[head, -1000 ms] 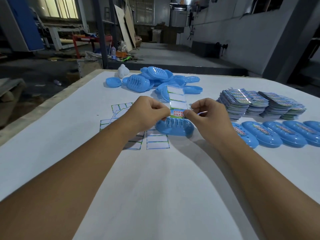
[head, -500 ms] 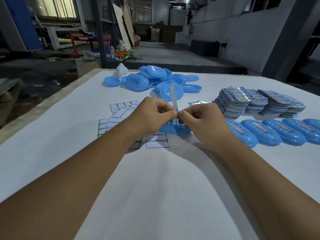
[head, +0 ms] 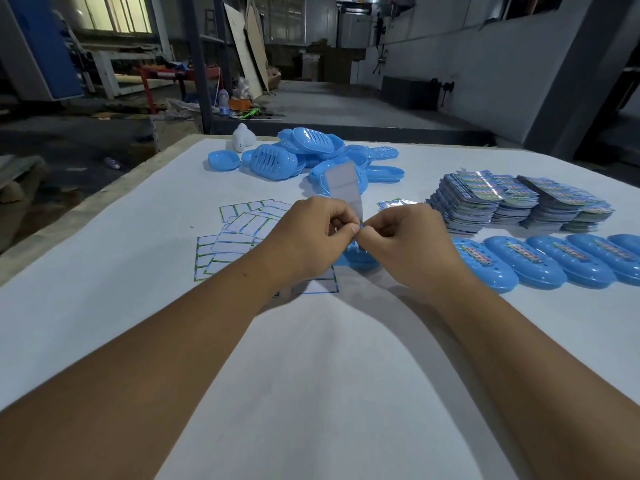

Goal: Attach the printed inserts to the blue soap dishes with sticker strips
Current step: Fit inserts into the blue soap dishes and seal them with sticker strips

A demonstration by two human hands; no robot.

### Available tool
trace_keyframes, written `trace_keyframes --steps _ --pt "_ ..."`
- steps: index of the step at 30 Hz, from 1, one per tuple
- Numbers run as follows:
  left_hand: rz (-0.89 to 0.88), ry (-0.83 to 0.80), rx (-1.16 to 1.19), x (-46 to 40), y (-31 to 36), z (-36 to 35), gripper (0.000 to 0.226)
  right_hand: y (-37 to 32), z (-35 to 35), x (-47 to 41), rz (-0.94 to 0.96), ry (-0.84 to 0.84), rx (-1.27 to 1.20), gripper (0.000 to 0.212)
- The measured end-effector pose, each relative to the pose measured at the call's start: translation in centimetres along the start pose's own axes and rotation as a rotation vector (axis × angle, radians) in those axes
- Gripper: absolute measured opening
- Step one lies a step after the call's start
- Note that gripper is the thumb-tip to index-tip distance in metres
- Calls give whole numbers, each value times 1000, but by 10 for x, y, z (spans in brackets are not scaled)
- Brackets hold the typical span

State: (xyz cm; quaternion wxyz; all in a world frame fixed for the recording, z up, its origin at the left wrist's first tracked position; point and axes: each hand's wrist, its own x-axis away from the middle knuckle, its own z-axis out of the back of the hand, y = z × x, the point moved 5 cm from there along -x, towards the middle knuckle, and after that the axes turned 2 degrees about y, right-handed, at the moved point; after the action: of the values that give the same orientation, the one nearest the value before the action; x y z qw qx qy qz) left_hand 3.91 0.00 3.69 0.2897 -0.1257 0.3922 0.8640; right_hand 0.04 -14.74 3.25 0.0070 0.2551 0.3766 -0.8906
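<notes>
The pale backing sheet of sticker strips [head: 344,187] now shows me its plain back; my left hand [head: 311,237] and right hand [head: 401,240] pinch its lower edge to peel one, over the blue oval plastic soap dish [head: 360,259] on the tabletop [head: 311,375], at twelve o'clock.

Blue soap dishes [head: 540,268], green-edged white sticker sheets [head: 225,251], multicolour inserts [head: 485,199]
</notes>
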Motion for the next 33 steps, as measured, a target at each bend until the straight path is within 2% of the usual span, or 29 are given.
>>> trace_keyframes --steps 10,16,33 --pt "-46 14 -98 1 8 1 8 2 -1 -3 -33 -26 -87 37" --pt "-35 50 -109 0 6 1 8 5 3 -3 -87 11 -144 16" --pt "-104 50 -137 -1 5 6 9 2 1 -1 -47 -60 -162 20"
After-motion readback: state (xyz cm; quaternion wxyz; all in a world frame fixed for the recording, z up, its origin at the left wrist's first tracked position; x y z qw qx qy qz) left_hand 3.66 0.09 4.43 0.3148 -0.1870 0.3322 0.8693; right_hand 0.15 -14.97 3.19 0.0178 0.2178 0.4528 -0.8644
